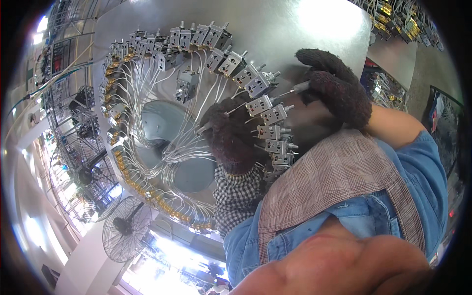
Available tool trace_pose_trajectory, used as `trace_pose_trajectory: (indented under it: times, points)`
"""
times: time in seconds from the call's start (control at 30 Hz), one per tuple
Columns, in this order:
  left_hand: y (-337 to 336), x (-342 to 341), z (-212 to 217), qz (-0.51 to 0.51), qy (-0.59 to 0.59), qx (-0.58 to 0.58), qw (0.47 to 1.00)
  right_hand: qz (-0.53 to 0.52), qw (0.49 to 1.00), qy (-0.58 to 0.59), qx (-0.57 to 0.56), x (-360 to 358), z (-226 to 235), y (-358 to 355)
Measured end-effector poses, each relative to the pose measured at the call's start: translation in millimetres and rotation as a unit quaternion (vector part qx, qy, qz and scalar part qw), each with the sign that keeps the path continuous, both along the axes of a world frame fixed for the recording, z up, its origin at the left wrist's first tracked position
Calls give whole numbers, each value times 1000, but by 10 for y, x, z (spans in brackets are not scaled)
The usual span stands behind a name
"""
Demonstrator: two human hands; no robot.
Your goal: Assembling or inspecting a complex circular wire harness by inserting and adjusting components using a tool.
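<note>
Dark fuzzy gloves cover both my hands. My right hand is closed on a thin metal rod with a thicker pale end, which points left toward the ring of parts. My left hand is closed, and a thin pale rod-like piece sticks out from its fingers; its far end is hidden. Small metal box units with shafts stand close between my hands, along the curve of the ring. One similar unit sits inside the ring. White leads run from the units into a central bundle.
The units and brass-coloured fittings circle a round metal turntable. A shiny metal tabletop extends behind. More parts with brass pieces lie at the far right. A fan stands at lower left, beside racks.
</note>
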State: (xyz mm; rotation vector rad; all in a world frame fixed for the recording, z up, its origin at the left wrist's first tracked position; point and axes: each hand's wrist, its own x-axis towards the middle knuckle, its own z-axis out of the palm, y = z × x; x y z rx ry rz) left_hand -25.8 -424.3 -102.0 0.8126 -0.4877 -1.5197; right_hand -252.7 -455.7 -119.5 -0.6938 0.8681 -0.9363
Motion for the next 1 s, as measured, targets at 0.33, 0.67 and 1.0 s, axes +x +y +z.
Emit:
trace_pose_trajectory:
  times: [0.33,0.67,1.0]
  points:
    - [97,47,-104,18,-8,-11,1000,-7,998,55,-39,100,-1,22]
    - [140,70,-158,49,-77,-2,996,29,998,44,-17,115,-37,22]
    - [112,62,-120,31,-78,-2,996,42,995,-81,-29,127,-102,-1]
